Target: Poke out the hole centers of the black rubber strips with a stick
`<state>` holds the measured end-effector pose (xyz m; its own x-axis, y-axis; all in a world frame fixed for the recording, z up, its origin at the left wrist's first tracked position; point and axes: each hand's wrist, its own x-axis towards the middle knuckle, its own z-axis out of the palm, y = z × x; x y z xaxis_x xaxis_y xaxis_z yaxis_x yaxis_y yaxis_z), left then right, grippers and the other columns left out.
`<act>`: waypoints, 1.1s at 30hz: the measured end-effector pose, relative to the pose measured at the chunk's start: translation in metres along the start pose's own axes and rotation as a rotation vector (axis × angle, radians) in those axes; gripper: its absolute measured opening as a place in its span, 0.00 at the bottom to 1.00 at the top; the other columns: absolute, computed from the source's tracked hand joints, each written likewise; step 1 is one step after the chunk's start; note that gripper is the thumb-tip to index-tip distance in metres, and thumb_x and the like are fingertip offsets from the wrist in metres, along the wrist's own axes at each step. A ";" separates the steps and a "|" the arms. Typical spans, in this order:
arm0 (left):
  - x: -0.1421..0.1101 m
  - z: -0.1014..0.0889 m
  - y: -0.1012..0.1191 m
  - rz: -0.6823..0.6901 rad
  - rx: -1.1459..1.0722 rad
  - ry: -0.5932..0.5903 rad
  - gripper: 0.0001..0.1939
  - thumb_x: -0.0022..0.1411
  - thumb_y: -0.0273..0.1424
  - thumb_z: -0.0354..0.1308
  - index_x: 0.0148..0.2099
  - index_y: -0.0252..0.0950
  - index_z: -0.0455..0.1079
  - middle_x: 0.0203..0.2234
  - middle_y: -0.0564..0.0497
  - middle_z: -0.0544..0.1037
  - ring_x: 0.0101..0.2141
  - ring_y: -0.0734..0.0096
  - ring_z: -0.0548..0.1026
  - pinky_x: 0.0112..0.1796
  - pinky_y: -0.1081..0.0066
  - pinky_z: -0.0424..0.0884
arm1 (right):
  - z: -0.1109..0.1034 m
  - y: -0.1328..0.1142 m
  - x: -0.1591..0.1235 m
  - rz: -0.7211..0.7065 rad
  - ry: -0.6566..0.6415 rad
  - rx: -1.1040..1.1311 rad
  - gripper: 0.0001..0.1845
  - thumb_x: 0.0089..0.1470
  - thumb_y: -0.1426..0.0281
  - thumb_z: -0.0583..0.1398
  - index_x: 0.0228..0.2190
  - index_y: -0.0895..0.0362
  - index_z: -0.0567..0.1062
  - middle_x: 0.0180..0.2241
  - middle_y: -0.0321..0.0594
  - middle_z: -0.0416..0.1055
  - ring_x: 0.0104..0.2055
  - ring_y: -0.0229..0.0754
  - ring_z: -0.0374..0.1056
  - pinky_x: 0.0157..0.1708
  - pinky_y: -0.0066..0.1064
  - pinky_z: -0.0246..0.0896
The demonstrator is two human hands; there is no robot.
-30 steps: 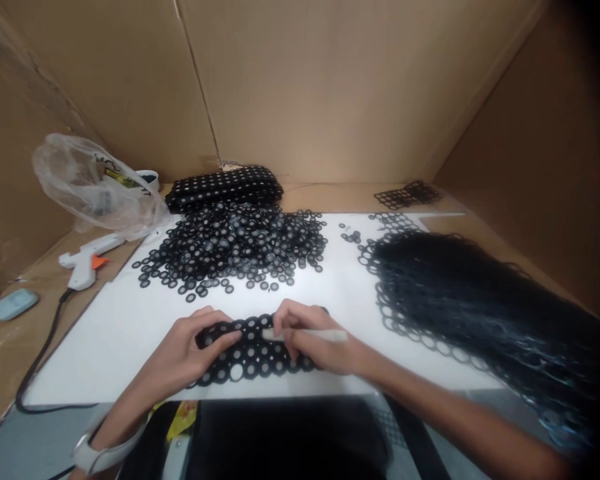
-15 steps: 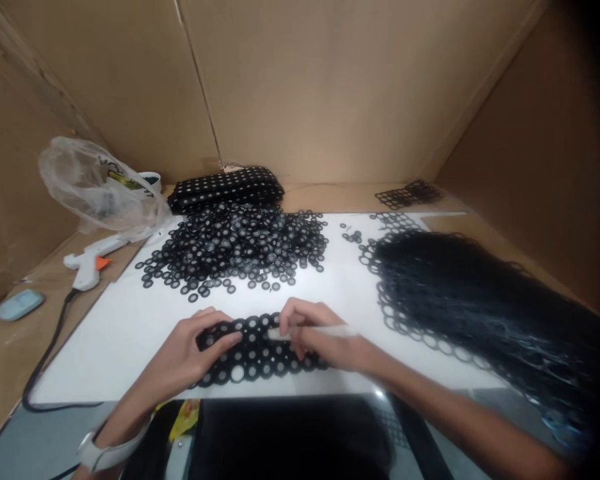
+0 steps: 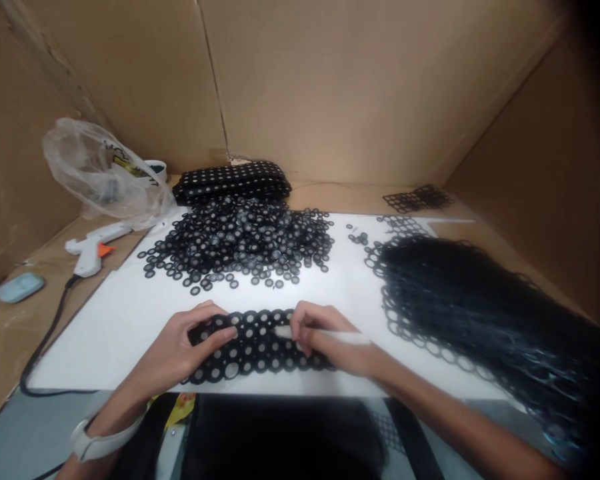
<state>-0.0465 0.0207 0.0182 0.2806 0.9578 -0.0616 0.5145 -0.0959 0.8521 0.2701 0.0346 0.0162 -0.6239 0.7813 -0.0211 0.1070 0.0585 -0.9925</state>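
Note:
Near the front edge of the white board lies a black panel of joined rings with pale discs in many of them. My left hand grips its left end, thumb on top and fingers behind. In my right hand, a slim white tool is pinched between thumb and fingers. The tool's pale tip points left and is over the panel's upper middle; whether it touches cannot be made out. One disc near the lower left looks larger and brighter than the others.
Beyond my hands is a heap of small black rings, with a folded dotted black bundle behind. Black ring netting is piled at right. At left are a glue gun, a clear plastic bag and a light-blue case.
The view has shifted slightly. My right hand with the white tool has moved a little to the right along the panel, while my left hand keeps its grip on the left end.

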 end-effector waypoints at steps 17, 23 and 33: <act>0.002 -0.007 -0.008 0.104 0.312 0.052 0.21 0.71 0.51 0.64 0.59 0.48 0.77 0.54 0.49 0.81 0.54 0.54 0.77 0.57 0.62 0.70 | 0.006 -0.005 0.002 -0.192 -0.061 -0.256 0.09 0.66 0.78 0.58 0.43 0.55 0.77 0.34 0.35 0.78 0.34 0.38 0.73 0.36 0.27 0.67; 0.021 0.012 0.025 0.236 0.422 -0.101 0.29 0.65 0.47 0.71 0.65 0.50 0.73 0.57 0.49 0.79 0.58 0.50 0.73 0.58 0.58 0.69 | 0.010 -0.002 0.001 -0.214 -0.024 -0.314 0.11 0.62 0.80 0.60 0.43 0.54 0.77 0.34 0.33 0.79 0.34 0.38 0.74 0.36 0.27 0.66; 0.038 0.027 0.014 0.092 0.334 -0.205 0.27 0.58 0.56 0.73 0.52 0.44 0.79 0.43 0.49 0.79 0.47 0.53 0.76 0.48 0.63 0.71 | -0.006 -0.008 -0.009 0.001 0.019 -0.062 0.11 0.52 0.81 0.55 0.32 0.54 0.73 0.24 0.29 0.70 0.26 0.37 0.68 0.28 0.25 0.61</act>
<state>-0.0070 0.0485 0.0142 0.4758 0.8708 -0.1240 0.7052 -0.2934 0.6454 0.2789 0.0309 0.0252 -0.6088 0.7931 -0.0190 0.1559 0.0961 -0.9831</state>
